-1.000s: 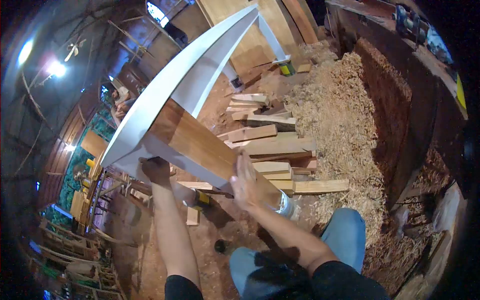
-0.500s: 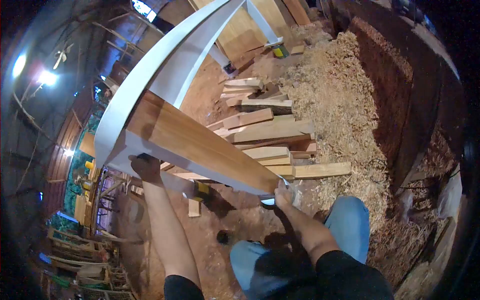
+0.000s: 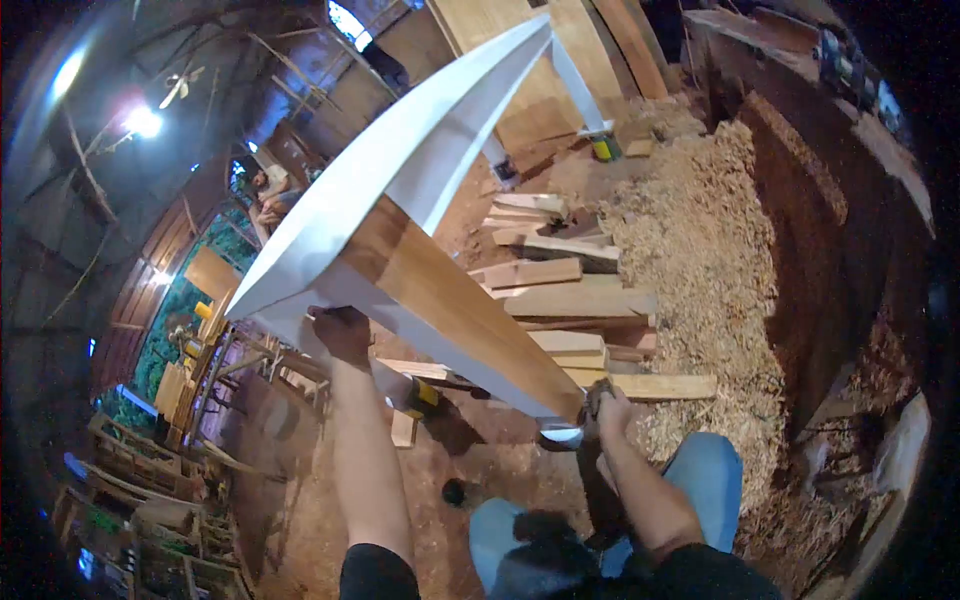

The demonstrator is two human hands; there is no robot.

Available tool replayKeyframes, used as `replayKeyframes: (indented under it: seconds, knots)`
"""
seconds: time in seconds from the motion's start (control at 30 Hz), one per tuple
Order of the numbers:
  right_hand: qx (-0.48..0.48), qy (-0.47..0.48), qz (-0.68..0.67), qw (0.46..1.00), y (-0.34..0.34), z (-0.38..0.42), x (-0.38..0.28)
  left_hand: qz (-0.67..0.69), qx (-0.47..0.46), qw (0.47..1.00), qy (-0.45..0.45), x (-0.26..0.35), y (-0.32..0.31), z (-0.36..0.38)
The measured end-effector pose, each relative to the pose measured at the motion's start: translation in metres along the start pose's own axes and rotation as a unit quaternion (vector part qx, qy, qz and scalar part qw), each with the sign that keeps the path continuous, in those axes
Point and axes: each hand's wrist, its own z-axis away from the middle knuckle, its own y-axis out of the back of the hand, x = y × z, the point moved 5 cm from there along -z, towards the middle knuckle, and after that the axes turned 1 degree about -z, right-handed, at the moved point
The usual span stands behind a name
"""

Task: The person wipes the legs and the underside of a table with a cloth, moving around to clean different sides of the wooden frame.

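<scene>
A table-like wooden piece [image 3: 380, 165] with white edges and legs stands before me. Its nearest leg [image 3: 450, 310] has one bare brown face and a white face, and slants from upper left down to the right. My left hand [image 3: 340, 333] is closed at the white face near this leg's upper end; what its fingers hold, if anything, is hidden. At the leg's lower end my right hand [image 3: 612, 408] is closed around something small and dark that I cannot make out. A round white thing [image 3: 562, 436] shows just below that end.
Other legs rest on small cans, one a yellow can [image 3: 606, 147], another a yellow-and-black can [image 3: 422, 398]. Several wood offcuts [image 3: 575, 300] lie under the piece, beside wood shavings [image 3: 700, 250]. A person [image 3: 272, 195] sits at the back left.
My view has shifted, so the piece appears lower and further right. Both hands stay near the same ends of the leg. A dark thing now shows at my right hand.
</scene>
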Motion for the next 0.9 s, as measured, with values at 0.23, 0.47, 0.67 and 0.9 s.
replayKeyframes:
  seconds: [0.23,0.47,0.67,0.9]
  knots:
    - [-0.121,0.327,-0.177,0.920,0.003,0.136,-0.286,0.688,-0.019,0.715,0.122,0.032,0.004,-0.003]
    - [-0.063,0.513,-0.241,0.822,-0.039,0.188,-0.421,0.785,-0.018,0.566,0.250,0.079,0.023,0.002]
    - [-0.053,0.573,-0.175,0.799,-0.054,0.201,-0.434,0.509,-0.048,0.859,0.017,0.077,0.023,-0.016]
    - [-0.061,0.522,-0.138,0.840,-0.045,0.185,-0.347,-0.111,0.076,0.962,-0.236,0.086,0.048,0.003]
